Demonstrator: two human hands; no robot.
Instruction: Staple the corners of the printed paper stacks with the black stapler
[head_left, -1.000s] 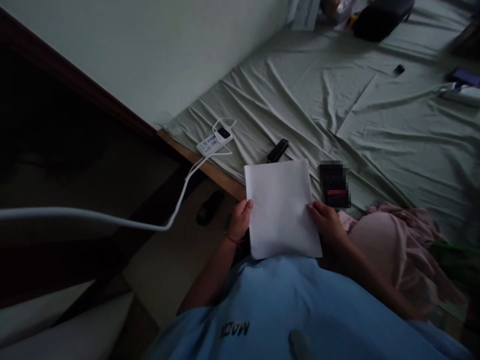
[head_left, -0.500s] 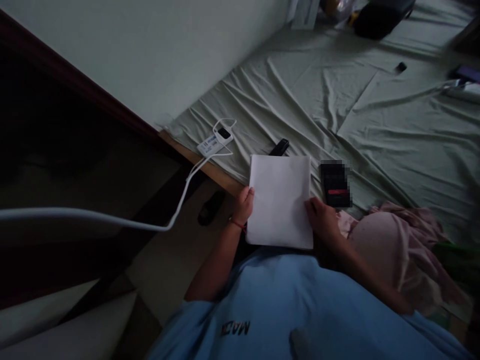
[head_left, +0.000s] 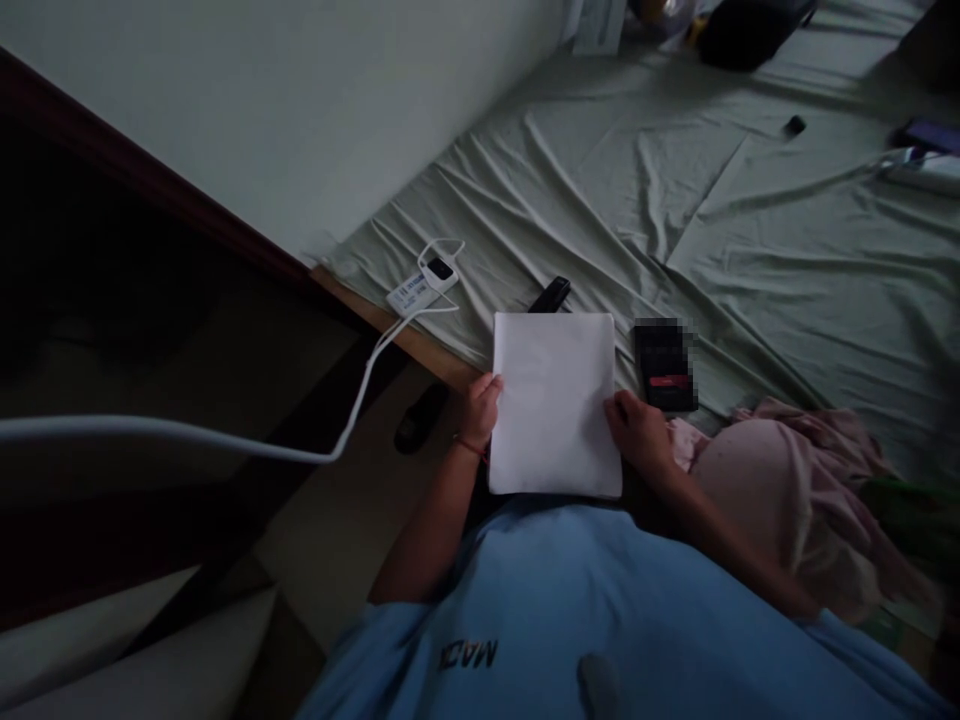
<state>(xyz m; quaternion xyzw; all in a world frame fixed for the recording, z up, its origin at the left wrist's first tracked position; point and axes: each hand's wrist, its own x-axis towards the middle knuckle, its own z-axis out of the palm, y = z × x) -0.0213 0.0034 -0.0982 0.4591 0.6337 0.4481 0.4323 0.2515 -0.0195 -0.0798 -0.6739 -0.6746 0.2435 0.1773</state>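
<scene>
White paper (head_left: 555, 400) held in both hands at the bed's edge.
A white cable (head_left: 225, 440) runs up to a small white device (head_left: 420, 285) on the green sheet (head_left: 675, 220). The left hand (head_left: 480, 405) pinches the paper's left edge and the right hand (head_left: 637, 435) grips its right edge. A dark phone (head_left: 664, 365) lies just beyond, with pink cloth (head_left: 757, 480) further right.

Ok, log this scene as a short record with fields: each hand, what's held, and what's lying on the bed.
Left hand: grips the left edge of the white paper
Right hand: grips the paper's right edge
Surface: green bed sheet, wrinkled
Beyond the paper: small black object
Right of the paper: dark flat device, blurred
Bed edge: white adapter with cable
By right arm: pink cloth
</scene>
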